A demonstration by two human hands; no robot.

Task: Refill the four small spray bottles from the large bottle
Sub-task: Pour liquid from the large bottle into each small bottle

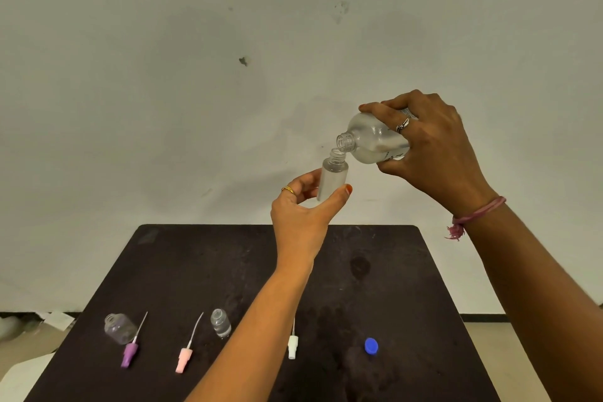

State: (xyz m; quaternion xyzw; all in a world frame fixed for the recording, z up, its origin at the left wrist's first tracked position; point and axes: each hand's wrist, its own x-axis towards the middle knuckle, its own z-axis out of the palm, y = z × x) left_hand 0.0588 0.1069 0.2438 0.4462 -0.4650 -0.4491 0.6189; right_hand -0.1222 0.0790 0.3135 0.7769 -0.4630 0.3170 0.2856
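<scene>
My right hand point(434, 147) grips the large clear bottle point(372, 140), tilted with its open neck down to the left. Just under that neck is the open mouth of a small frosted bottle point(331, 178), held upright between the thumb and fingers of my left hand point(300, 215), high above the dark table point(408, 287). Two more small clear bottles stand uncapped on the table: one at the left point(119, 328), one nearer the middle point(221, 322). A purple spray top point(130, 352), a pink spray top point(183, 357) and a white spray top point(293, 346) lie near them.
A blue cap point(371, 345) lies on the table at the right front. A pale wall point(228, 91) rises behind the table. Scraps of paper lie on the floor point(55, 320) to the left.
</scene>
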